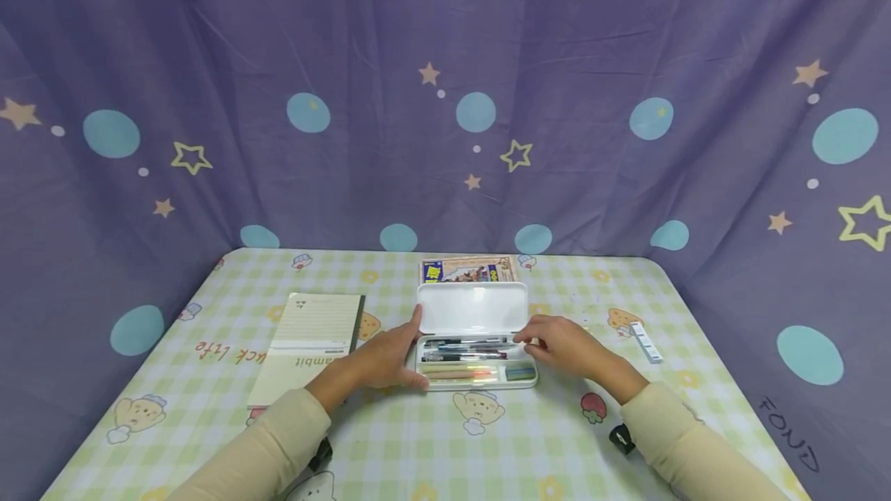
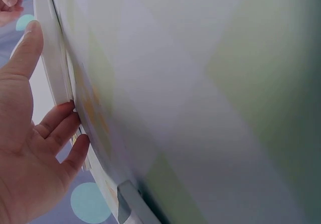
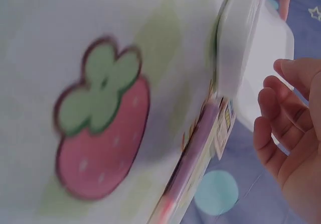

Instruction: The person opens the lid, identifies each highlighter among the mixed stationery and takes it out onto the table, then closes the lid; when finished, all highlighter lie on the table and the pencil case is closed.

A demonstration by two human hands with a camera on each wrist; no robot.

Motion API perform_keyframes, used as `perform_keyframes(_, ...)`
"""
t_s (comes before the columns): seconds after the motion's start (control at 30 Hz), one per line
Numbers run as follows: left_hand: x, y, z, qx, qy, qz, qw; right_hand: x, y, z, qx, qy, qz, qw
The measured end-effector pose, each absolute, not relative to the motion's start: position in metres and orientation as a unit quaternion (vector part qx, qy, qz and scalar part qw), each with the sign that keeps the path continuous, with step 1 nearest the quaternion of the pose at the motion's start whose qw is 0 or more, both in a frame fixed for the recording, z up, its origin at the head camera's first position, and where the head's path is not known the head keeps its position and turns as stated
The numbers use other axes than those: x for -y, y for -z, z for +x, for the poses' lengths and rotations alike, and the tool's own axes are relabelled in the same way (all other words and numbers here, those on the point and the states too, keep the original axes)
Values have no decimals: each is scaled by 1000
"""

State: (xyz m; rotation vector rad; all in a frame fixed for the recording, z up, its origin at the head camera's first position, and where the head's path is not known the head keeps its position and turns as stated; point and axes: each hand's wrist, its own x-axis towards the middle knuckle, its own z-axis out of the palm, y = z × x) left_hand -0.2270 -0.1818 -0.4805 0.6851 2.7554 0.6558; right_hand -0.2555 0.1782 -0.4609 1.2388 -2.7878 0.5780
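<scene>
A white pencil case (image 1: 472, 308) lies with its lid raised at the middle of the table. Several pens (image 1: 462, 345) fill its back part; light-coloured pencils or sticks (image 1: 455, 373) and a dark small block (image 1: 520, 373) lie in the front. My left hand (image 1: 387, 354) rests against the case's left end, thumb at the front corner and fingers towards the hinge side. In the left wrist view, its fingers (image 2: 60, 126) look extended beside the case. Over the right end, my right hand (image 1: 567, 345) has its fingertips near the pen ends. Loosely bent fingers (image 3: 273, 108) hold nothing visible.
An open-spread notebook (image 1: 313, 346) lies left of the case. Behind the lid is a colourful printed box or book (image 1: 468, 270). A narrow white and blue strip (image 1: 646, 342) lies to the right. A purple curtain (image 1: 445, 22) hangs behind the checked tablecloth (image 1: 487, 447).
</scene>
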Motion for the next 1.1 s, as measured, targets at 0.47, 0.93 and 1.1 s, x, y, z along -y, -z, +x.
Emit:
perform_keyframes(0.47,184,481,-226,-939,-222,238,108,-142,467,-249,873,-170,458,12)
perform_keyframes(0.93,181,478,-225,-939,-226,230,118,-128,472,-242,865,-134,483,10)
perform_keyframes(1.1,182,479,-226,-939,-225,230,119,-128,474,-241,865,-137,482,6)
